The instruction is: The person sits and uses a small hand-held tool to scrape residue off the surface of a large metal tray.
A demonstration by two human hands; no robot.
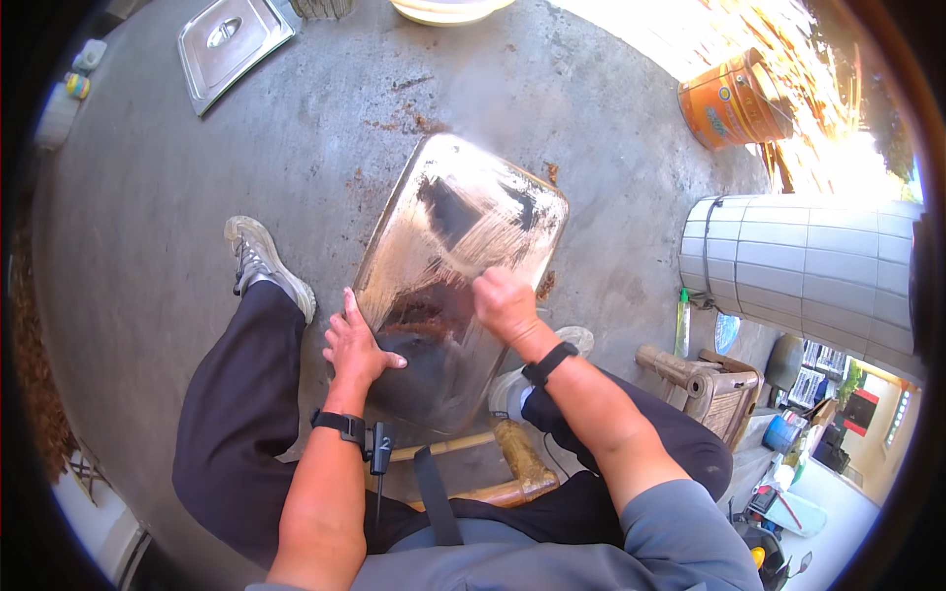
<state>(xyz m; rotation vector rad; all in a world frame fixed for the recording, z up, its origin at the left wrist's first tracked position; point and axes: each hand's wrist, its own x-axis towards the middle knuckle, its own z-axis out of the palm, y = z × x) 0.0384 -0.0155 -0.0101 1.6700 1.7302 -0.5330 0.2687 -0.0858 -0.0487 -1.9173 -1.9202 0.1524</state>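
A rectangular metal pan (463, 231) leans tilted between my legs, its flat face up. Dark burnt patches cover much of it, and streaks of bare shiny metal show between them. My left hand (357, 345) grips the pan's left edge, thumb on the flat face and fingers spread along the side. Over the right half of the same face, my right hand (507, 305) is closed, knuckles up. A thin pale edge shows beside its fingers, but what it holds is mostly hidden.
Brown flakes (424, 125) lie on the concrete floor (148, 217). A steel lid (232, 44) rests at the far left, a pale basin (451, 10) at the far edge. An orange bucket (734, 103), a white tiled pillar (803, 261) and a bamboo stool (714, 389) stand right.
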